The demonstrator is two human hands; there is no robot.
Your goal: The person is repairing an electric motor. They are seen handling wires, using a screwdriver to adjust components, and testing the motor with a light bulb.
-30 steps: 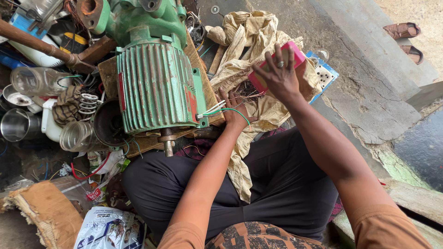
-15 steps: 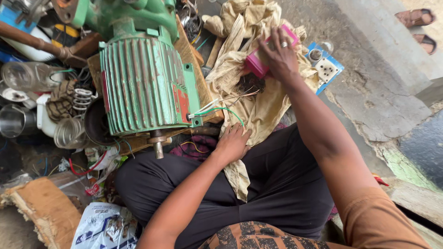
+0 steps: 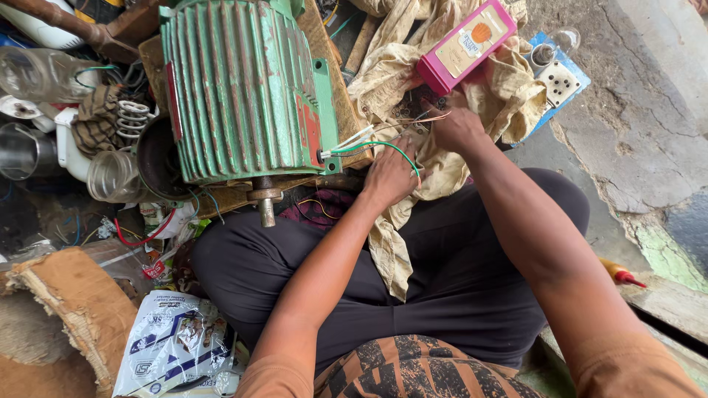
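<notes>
Fingers of the left hand (image 3: 391,175) pinch the green wire (image 3: 383,145) beside the green motor (image 3: 240,88), while the right hand (image 3: 456,127) grips thin copper wires (image 3: 420,118) (on the beige cloth (image 3: 509,88)) below the pink box (image 3: 464,46).

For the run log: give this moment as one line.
left hand: on green wire | right hand: at copper wires, below pink box | green motor: on its side | cloth: under hands

Soft even daylight, faint shadows, sharp focus, slight edge distortion
</notes>
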